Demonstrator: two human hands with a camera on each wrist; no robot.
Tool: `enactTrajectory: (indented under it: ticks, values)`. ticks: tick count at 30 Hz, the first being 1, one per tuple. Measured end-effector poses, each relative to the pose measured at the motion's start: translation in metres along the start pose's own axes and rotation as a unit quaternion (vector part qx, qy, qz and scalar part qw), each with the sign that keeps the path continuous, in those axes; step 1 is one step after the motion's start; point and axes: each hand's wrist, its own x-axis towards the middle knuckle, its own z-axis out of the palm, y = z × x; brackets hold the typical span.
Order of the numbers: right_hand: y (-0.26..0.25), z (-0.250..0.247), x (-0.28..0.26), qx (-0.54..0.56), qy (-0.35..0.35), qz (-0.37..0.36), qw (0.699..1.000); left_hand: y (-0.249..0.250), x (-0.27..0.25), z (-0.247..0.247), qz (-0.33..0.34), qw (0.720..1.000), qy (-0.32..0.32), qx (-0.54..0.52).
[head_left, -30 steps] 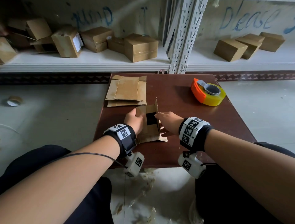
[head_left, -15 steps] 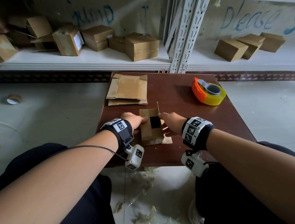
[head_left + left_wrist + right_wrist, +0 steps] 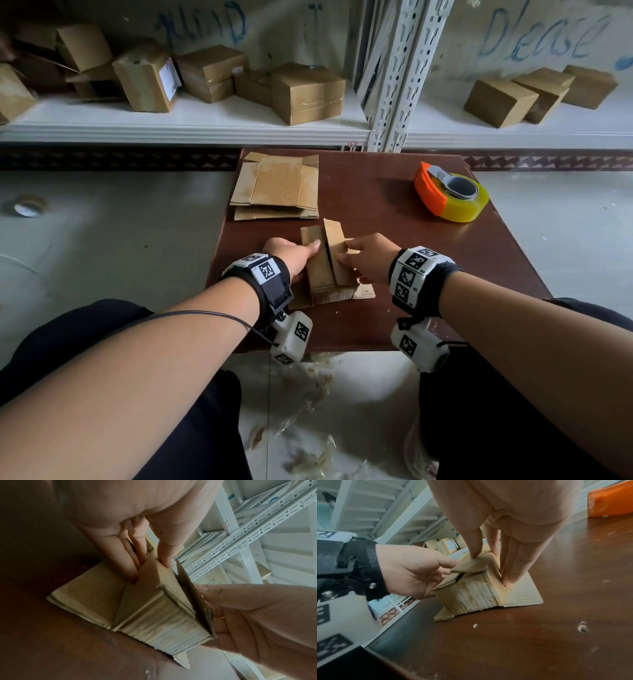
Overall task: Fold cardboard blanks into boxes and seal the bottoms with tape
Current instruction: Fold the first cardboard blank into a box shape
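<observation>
box [image 3: 321, 270] | on table [image 3: 394, 219] | between left hand [image 3: 291, 254], right hand [image 3: 371, 257] | both touching

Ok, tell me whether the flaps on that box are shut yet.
Nearly shut: left hand and right hand press the box flaps down; a dark slit shows.

Both forearms reach forward and inward, wrists level. The left hand [image 3: 291, 255] sets its fingers [image 3: 120, 561] straight down the left wall of the box [image 3: 322, 270], with its thumb [image 3: 164, 553] pressing on the top flap. The right hand [image 3: 370, 257] mirrors it: fingers [image 3: 513, 561] straight down the right wall, thumb [image 3: 475, 543] tip on its flap. The thumbs lie near each other, seemingly not touching.
</observation>
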Motion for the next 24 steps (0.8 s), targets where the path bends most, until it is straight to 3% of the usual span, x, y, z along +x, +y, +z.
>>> enactTrajectory:
  ticks: [7, 13, 24]
  values:
    - [0.004, 0.004, 0.004, -0.055, 0.046, -0.03, 0.997, -0.004, 0.003, 0.002, 0.003, 1.0, 0.009, -0.006]
    - [0.0, 0.007, 0.01, -0.075, 0.041, -0.01, 0.996, -0.006, 0.006, 0.004, -0.002, 1.0, 0.018, 0.005]
    - [-0.005, 0.006, 0.014, -0.066, 0.014, -0.01, 0.998, -0.01, 0.008, 0.0, 0.033, 0.997, -0.033, 0.055]
